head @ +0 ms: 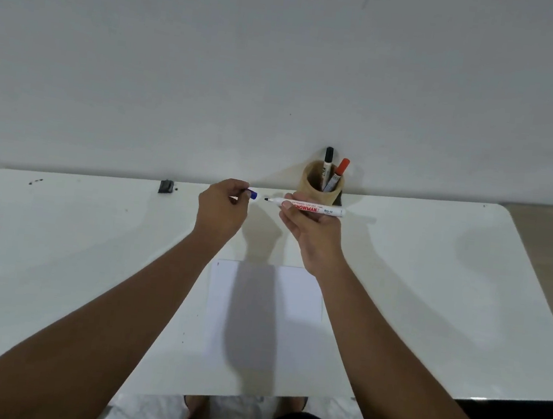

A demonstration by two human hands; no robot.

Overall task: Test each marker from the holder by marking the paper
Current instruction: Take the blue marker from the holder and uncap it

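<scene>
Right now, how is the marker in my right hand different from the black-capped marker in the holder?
The marker in your right hand lies level, uncapped, its tip bare and pointing left toward the blue cap in your left hand. The black-capped marker stands nearly upright in the holder, cap on. Both have white barrels.

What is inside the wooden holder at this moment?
Two capped markers stand in the wooden holder: a black-capped marker and a red-capped marker. Their lower ends and the holder's bottom are hidden by its wall.
</scene>
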